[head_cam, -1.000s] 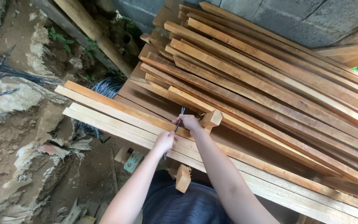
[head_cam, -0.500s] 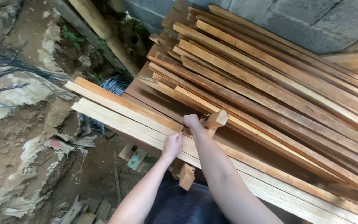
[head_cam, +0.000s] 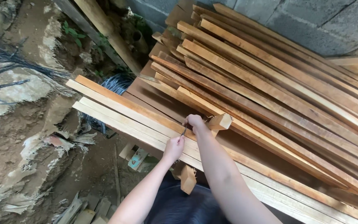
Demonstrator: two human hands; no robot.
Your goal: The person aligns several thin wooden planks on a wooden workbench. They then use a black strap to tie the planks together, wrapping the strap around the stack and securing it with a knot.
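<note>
Left hand (head_cam: 173,148) closed on the lower end of a thin dark nail-like tool (head_cam: 184,131), fist resting on the pale front planks (head_cam: 117,120) just inside their near edge; right hand (head_cam: 195,122) curled around the tool's upper end, beside a short wood block (head_cam: 219,122) lying on the stack. Behind, long reddish boards (head_cam: 270,87) fanned in tight overlapping layers up to the grey block wall (head_cam: 307,20), no bare gap between them. Open dirt ground (head_cam: 30,157) left of the plank ends, scattered with offcuts (head_cam: 137,157), a dark wire coil (head_cam: 114,84) tucked under the overhang.

Orange-brown wooden slats (head_cam: 270,95) lie stacked before a grey block wall (head_cam: 311,20), pale slats (head_cam: 121,120) in front.
</note>
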